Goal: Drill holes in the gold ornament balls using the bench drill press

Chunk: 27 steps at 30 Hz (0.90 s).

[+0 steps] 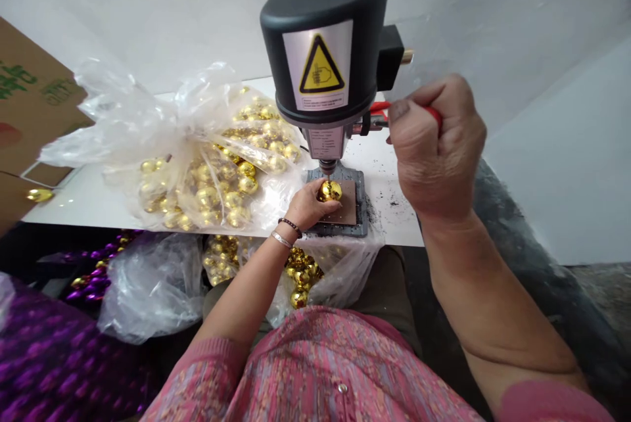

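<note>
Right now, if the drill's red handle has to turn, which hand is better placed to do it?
Probably the right hand: its fingers are wrapped around the red handle. The left hand is busy holding the gold ball under the drill.

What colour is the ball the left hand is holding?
The ball is shiny gold, seen best in the head view.
</note>
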Available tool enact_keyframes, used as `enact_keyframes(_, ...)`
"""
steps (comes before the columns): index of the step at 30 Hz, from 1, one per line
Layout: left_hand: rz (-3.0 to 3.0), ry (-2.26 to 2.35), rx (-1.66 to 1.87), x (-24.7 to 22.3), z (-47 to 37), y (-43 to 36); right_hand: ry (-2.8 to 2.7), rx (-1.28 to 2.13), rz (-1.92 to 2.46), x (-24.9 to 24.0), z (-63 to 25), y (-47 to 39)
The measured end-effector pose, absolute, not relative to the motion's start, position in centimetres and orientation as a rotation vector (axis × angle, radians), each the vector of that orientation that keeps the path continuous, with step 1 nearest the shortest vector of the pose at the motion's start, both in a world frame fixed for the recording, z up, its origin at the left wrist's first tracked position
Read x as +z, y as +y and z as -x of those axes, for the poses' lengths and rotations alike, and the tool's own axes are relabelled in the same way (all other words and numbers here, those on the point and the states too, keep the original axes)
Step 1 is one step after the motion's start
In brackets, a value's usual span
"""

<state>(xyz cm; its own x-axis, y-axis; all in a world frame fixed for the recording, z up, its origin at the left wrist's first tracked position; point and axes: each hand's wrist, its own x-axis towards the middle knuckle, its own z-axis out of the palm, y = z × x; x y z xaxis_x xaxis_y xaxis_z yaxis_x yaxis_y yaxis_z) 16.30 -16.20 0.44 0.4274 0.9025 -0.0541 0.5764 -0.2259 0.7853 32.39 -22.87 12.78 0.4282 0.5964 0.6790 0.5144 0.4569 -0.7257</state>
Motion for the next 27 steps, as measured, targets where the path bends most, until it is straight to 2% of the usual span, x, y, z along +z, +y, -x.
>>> enact_keyframes(10, -1.942, 1.216, 0.563, -0.6, -16.1, -16.2, -1.433, -0.392, 1.176, 7.0, -32.5, -24.4)
enact_keyframes(19, -1.955, 1.25, 0.587, -0.5, -16.1, -16.6, -1.415, -0.421, 0.987, 4.0, -32.7, -22.5)
enact_keyframes(27, -1.977, 1.271, 0.556, -0.8, -16.1, -16.5, -1.423, -0.386, 1.007, 1.9, -32.8, -22.1)
